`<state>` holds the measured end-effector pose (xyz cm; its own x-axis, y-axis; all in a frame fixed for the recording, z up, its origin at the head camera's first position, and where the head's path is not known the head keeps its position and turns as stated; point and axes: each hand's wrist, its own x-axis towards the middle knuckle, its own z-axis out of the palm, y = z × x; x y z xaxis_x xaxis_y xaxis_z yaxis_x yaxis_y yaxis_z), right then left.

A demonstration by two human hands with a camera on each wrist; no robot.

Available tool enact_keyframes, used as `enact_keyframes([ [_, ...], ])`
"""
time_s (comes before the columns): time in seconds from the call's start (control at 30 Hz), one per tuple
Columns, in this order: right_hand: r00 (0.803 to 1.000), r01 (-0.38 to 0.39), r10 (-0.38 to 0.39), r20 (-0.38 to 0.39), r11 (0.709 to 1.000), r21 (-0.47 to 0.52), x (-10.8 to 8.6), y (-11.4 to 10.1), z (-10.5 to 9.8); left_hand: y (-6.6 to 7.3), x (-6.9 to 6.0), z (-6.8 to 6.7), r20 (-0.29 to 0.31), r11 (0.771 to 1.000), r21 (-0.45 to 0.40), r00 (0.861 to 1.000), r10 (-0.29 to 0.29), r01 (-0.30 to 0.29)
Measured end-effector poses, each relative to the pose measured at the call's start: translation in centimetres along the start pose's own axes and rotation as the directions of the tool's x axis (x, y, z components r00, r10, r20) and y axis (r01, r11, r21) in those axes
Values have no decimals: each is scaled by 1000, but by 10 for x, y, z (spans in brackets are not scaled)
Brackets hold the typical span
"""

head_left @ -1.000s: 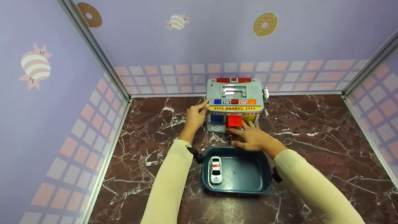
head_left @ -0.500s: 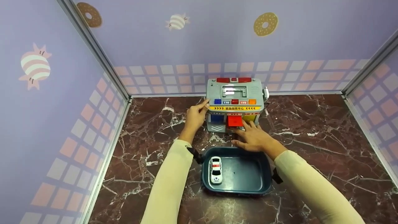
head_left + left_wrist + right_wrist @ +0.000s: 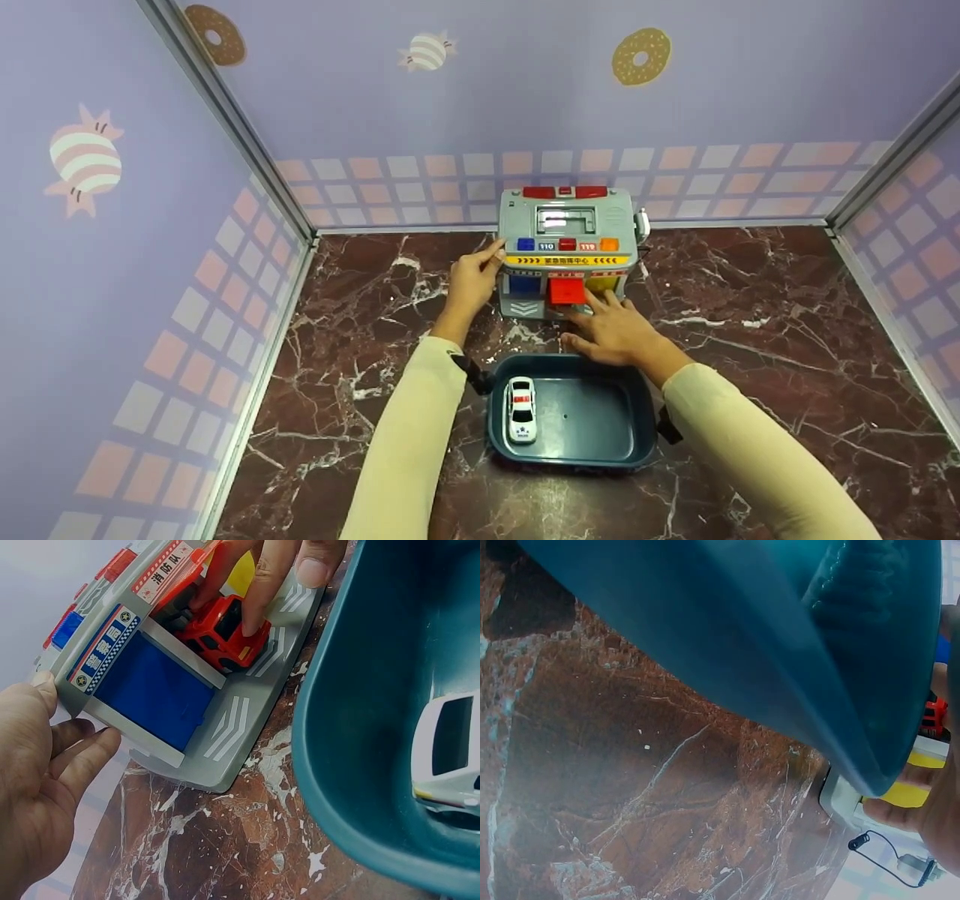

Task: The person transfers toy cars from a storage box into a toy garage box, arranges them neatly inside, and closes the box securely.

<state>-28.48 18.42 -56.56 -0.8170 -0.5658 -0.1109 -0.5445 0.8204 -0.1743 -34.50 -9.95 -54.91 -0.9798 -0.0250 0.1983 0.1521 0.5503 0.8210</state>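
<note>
A grey toy emergency station [image 3: 566, 221] stands against the back wall. Its red door flap [image 3: 567, 290] is swung up above the middle bay. In the left wrist view, a red toy truck [image 3: 225, 630] sits in that bay, its front end sticking out. My right hand [image 3: 616, 330] reaches in from the front right, with extended fingers touching the truck. My left hand [image 3: 471, 286] grips the station's left side, thumb and fingers at the roof corner and wall. In the right wrist view, the tray hides much of the right hand's work.
A dark teal tray [image 3: 645, 439] lies in front of the station, close below both wrists. A white toy police car [image 3: 521, 410] sits at its left side. The station's blue door [image 3: 154, 694] is down. A thin black cord [image 3: 889, 859] trails beside the station.
My right hand has shifted slightly to the right, its index fingertip now less far left below the red flap. The left hand, tray and police car have stayed put.
</note>
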Motion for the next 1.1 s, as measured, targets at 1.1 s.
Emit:
enact_keyframes([
  [1.1, 995, -96, 98, 31, 993, -65, 25, -4, -2, 1, -1, 0, 3, 1000, 15, 1000, -13, 13],
])
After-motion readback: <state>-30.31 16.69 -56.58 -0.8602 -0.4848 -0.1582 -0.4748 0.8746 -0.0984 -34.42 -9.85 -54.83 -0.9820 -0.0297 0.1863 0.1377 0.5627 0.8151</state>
